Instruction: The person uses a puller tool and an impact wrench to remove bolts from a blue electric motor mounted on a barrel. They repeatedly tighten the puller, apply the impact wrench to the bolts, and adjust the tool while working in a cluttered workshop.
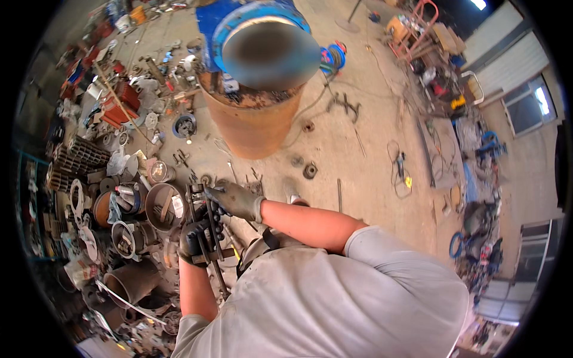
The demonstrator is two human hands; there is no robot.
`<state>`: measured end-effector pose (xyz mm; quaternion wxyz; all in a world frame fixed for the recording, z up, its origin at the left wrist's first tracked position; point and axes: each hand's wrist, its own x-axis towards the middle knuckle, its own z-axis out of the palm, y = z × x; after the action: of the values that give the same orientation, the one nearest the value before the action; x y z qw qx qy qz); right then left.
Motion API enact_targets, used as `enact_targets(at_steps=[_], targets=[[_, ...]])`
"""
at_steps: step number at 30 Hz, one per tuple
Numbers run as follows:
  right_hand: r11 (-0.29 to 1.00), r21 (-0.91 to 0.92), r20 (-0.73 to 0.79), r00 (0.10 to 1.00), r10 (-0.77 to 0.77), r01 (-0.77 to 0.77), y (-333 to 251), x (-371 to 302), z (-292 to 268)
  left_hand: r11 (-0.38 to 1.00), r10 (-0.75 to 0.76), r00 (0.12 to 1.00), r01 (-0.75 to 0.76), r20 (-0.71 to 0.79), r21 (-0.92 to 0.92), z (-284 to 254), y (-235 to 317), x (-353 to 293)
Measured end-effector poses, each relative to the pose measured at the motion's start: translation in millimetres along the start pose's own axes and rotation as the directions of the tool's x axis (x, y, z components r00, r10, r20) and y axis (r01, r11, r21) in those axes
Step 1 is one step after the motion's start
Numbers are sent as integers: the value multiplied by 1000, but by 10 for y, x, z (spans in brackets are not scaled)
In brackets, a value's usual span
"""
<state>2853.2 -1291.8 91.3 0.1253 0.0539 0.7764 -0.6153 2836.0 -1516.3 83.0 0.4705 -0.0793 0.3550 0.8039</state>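
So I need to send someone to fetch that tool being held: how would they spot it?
Start at the big rusty orange drum standing on the concrete floor. Just below it in the picture, two gloved hands, left hand and right hand, grip a long dark metal tool with a slim rod. Unlike the round rusty pipe sections beside it, it is thin and straight.

Both gloved hands closed together, left hand below right hand (forearms bare)
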Motion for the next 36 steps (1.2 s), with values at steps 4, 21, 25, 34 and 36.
enact_targets(at_steps=[4,21,25,34,36], targets=[[978,-156,-231,957,-175,141,625,-66,3,994,-104,993,106,48,-20,199,-105,200],[971,-116,-712,664,-227,207,1417,-1777,-3055,818,-517,846,443,129,367,2918,-1431,2489],[822,-544,-664,510,-546,172,1545,-2406,-4184,776,-597,759,464,261,427,3766,-1906,3062],[823,449,-822,523,226,349,1730,-3110,-5549,600,-731,639,435,240,671,5489,-2621,4338],[777,514,-816,486,312,364,1878,-3141,-5904,560,-766,607,466,213,685,5719,-2816,4728]])
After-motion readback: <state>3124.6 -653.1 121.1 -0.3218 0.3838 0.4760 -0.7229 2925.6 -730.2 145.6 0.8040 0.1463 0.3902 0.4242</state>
